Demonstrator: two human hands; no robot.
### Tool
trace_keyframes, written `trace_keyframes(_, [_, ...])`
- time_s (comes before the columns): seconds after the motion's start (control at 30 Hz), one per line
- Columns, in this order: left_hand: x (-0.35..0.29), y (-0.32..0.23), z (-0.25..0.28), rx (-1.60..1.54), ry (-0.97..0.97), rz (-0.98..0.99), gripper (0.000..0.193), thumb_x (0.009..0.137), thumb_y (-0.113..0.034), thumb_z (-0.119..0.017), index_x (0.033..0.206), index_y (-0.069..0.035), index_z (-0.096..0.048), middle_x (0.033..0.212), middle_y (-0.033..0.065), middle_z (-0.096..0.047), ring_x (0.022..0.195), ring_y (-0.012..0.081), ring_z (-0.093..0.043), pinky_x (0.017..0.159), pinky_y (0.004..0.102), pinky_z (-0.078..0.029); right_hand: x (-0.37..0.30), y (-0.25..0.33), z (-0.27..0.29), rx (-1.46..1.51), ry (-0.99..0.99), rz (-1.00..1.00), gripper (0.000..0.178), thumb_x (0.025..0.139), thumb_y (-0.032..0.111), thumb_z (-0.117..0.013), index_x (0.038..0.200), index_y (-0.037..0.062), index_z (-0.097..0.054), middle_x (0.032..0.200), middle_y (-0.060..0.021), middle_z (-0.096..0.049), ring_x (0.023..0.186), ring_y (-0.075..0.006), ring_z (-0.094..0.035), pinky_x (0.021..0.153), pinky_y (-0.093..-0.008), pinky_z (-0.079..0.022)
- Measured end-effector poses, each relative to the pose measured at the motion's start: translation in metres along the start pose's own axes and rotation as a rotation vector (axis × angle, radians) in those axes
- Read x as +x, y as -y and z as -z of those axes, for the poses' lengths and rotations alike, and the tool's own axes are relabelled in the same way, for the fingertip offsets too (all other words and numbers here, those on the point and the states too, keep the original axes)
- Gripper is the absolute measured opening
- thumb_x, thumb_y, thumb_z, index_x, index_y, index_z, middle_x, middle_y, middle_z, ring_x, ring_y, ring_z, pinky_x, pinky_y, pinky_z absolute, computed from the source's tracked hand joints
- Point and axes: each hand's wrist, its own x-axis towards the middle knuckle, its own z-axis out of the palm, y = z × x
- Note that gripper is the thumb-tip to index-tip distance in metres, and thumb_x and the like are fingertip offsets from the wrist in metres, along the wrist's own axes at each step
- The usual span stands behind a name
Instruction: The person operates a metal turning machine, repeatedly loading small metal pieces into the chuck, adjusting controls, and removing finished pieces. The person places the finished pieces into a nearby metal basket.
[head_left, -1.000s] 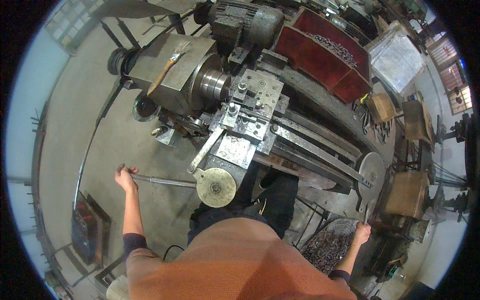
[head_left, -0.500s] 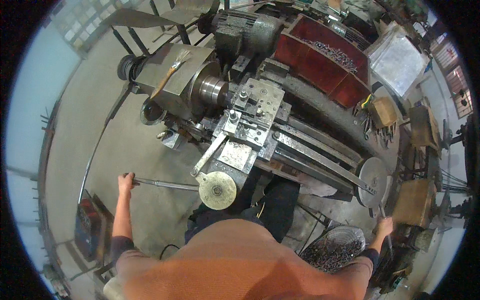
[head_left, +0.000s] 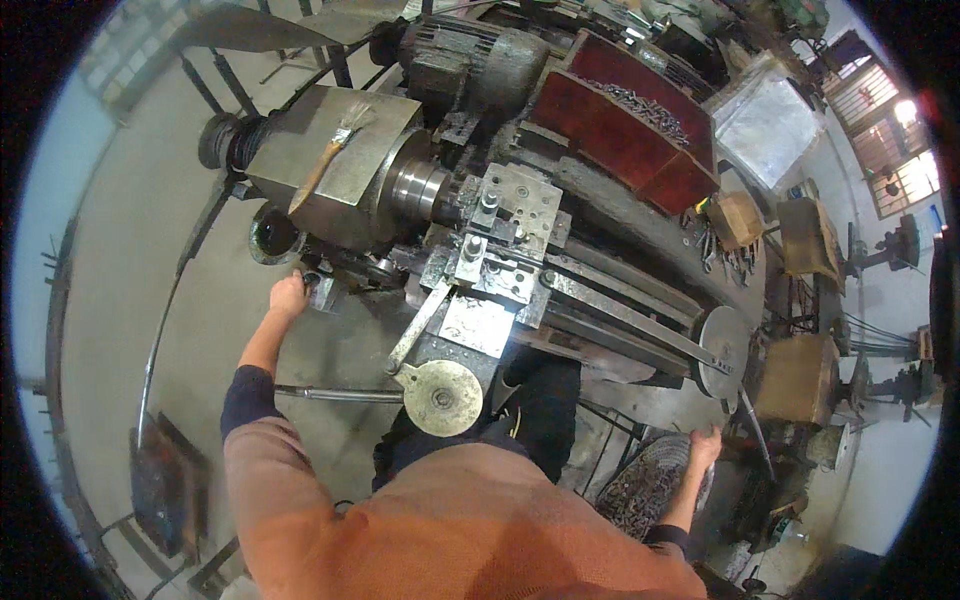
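A metal lathe-like machine stands before me, with a bright round chuck (head_left: pixel 420 190) and a tool slide (head_left: pixel 515 215). My left hand (head_left: pixel 290 293) is closed around a small dark knob (head_left: pixel 313 281) below the headstock, beside a round collar (head_left: pixel 275 235). The long metal handle (head_left: pixel 335 394) of the pale round disc (head_left: pixel 443 398) points left, with no hand on it. My right hand (head_left: pixel 705 446) is over the far rim of a basket of small metal parts (head_left: pixel 645 487), apart from the right lever (head_left: pixel 757 438). Its fingers are too small to read.
A wooden-handled brush (head_left: pixel 325 165) lies on the headstock. Behind the slide sits a red bin (head_left: pixel 625 140) with metal pieces. Several hand tools (head_left: pixel 730 255) lie at the right, near a cardboard box (head_left: pixel 798 378). A dark box (head_left: pixel 165 490) stands at the lower left.
My left hand has left the long handle and moved up to the knob below the headstock. My right hand has let go of the right lever and moved left toward the basket.
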Motion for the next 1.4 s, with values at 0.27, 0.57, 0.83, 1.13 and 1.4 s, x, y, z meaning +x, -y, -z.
trace_keyframes(0.27, [0.017, -0.001, -0.064, -0.389, -0.111, 0.143, 0.026, 0.078, -0.021, -0.053, 0.088, 0.002, -0.055, 0.087, 0.0208, -0.063, 0.082, 0.0358, -0.062, 0.073, 0.0449, -0.049, 0.006, 0.040, 0.052, 0.158, 0.035, 0.038, 0.036, 0.066, 0.018, -0.060, 0.097, 0.0006, -0.065, 0.091, -0.0188, -0.065, 0.085, -0.0272, -0.064, 0.076, -0.0327, -0.047])
trace_keyframes(0.57, [-0.005, 0.025, -0.032, -0.147, -0.009, -0.027, 0.027, 0.078, -0.020, -0.054, 0.098, -0.002, -0.055, 0.090, 0.0183, -0.063, 0.087, 0.0338, -0.061, 0.075, 0.0423, -0.048, 0.081, 0.284, 0.158, 0.620, 0.076, 0.649, 0.034, 0.065, 0.009, -0.057, 0.098, 0.0018, -0.065, 0.095, -0.0128, -0.065, 0.091, -0.0211, -0.061, 0.084, -0.0294, -0.044])
trace_keyframes(0.83, [-0.110, 0.070, 0.188, -0.338, -0.489, 0.171, 0.030, 0.082, -0.018, -0.053, 0.109, -0.006, -0.058, 0.089, 0.0167, -0.064, 0.086, 0.0315, -0.061, 0.076, 0.0375, -0.047, -0.020, 0.552, 0.169, 0.808, 0.356, 1.400, 0.034, 0.059, 0.020, -0.063, 0.089, 0.0062, -0.068, 0.085, -0.0140, -0.065, 0.079, -0.0285, -0.061, 0.073, -0.0341, -0.048])
trace_keyframes(1.13, [-0.183, 0.173, 0.091, -0.129, -0.501, 0.622, 0.056, 0.087, -0.056, -0.034, 0.094, -0.008, -0.062, 0.089, 0.0196, -0.062, 0.085, 0.0391, -0.058, 0.073, 0.0465, -0.044, -0.073, 0.633, 0.129, 0.406, 0.610, 1.319, 0.025, 0.055, 0.023, -0.060, 0.071, 0.0051, -0.068, 0.065, -0.0150, -0.062, 0.063, -0.0253, -0.062, 0.066, -0.0331, -0.049])
trace_keyframes(1.4, [-0.223, 0.099, 0.127, -0.197, -0.481, 0.751, 0.061, 0.080, -0.062, -0.043, 0.085, -0.004, -0.061, 0.082, 0.0204, -0.061, 0.082, 0.0384, -0.058, 0.069, 0.0458, -0.043, -0.091, 0.634, 0.134, 0.404, 0.482, 1.402, 0.023, 0.056, 0.021, -0.060, 0.065, 0.0004, -0.064, 0.065, -0.0195, -0.060, 0.064, -0.0315, -0.061, 0.064, -0.0366, -0.049])
